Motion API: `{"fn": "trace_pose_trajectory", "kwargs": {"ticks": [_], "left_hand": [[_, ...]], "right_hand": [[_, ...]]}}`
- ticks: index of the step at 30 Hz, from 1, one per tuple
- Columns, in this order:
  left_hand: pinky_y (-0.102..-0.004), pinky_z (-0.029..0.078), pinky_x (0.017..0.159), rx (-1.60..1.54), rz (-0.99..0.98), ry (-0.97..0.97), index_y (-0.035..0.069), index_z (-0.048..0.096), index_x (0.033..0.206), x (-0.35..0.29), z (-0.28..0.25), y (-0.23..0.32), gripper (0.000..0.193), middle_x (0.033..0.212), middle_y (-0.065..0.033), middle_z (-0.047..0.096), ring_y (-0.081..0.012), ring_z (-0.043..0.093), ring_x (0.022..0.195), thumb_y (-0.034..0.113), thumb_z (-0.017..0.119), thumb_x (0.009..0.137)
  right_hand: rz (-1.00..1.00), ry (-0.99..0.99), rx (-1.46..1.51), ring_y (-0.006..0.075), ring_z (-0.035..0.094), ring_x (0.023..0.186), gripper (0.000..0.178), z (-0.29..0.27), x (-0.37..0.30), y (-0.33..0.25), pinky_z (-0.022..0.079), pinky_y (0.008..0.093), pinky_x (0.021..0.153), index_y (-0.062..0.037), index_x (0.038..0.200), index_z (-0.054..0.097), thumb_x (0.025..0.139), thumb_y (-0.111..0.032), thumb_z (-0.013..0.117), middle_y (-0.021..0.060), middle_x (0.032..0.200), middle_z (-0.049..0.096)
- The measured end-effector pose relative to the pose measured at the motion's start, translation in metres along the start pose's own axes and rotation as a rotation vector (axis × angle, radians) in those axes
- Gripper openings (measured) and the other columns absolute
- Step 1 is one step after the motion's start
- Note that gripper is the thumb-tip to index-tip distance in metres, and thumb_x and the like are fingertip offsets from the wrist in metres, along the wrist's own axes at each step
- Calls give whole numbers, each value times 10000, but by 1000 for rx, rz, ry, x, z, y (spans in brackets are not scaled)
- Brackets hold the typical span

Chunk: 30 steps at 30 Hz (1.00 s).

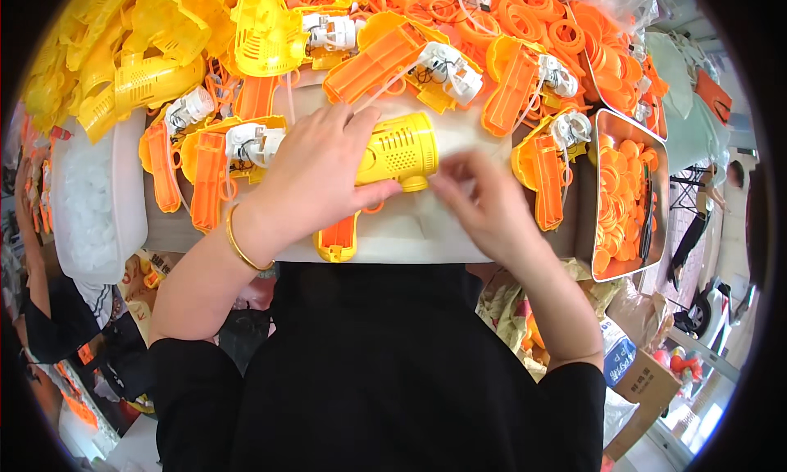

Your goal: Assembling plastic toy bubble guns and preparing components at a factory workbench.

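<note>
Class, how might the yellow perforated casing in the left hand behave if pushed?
The yellow casing probably feels stiff, its moulded wall looking undented under the left hand. Its rounded shape might rock, though the side knob should hinder rolling.

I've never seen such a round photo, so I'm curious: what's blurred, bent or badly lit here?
In the head view, the right hand is smeared with blur, while the left hand and yellow perforated housing look crisper; toward the head view's black-edged rim, the white car appears tipped; also in the head view, the black shirt shows little detail.
</note>
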<state>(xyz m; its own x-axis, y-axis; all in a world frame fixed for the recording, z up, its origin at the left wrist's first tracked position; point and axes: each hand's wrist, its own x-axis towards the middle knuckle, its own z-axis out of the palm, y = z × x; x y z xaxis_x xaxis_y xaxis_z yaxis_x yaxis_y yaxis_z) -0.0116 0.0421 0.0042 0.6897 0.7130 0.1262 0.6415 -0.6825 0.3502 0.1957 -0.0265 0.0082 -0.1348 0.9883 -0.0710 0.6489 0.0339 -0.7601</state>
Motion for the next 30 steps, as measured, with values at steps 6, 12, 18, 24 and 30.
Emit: {"fn": "trace_pose_trajectory", "kwargs": {"ticks": [6,12,18,24,30], "left_hand": [[-397,438,803,-137,-21,269,23,435,1204,-21,-9,9,789,989,-152,544,-308,544,902,395,803,613],[-329,475,790,-608,0,483,28,417,1058,-51,-4,0,801,986,-122,541,-234,566,909,399,879,519],[-314,497,732,-688,-158,309,25,410,1038,-52,-16,8,760,976,-119,561,-206,593,834,360,883,547],[-304,494,758,-814,-247,67,13,388,1126,-39,-12,-4,767,1068,-127,570,-187,600,923,325,859,608],[-289,479,859,-1454,-194,550,15,294,1247,-40,1,4,825,1130,-110,556,-175,579,1015,285,825,678]], "right_hand": [[300,-287,388,76,552,704,295,15,-2,-12,455,247,642,16,998,605,856,-239,654,52,768,629],[-408,16,380,320,612,864,381,33,-4,-4,481,348,776,-12,1055,592,735,-179,715,147,969,622],[-531,21,309,253,621,840,347,24,1,-1,484,322,747,-3,1059,591,778,-184,683,129,971,626],[-31,-197,653,139,572,916,398,16,2,-15,454,283,774,14,1149,538,853,-235,632,78,1026,609],[-153,-270,345,166,627,894,650,12,-12,-17,528,304,719,14,1239,500,703,-204,796,123,1033,629]]}}
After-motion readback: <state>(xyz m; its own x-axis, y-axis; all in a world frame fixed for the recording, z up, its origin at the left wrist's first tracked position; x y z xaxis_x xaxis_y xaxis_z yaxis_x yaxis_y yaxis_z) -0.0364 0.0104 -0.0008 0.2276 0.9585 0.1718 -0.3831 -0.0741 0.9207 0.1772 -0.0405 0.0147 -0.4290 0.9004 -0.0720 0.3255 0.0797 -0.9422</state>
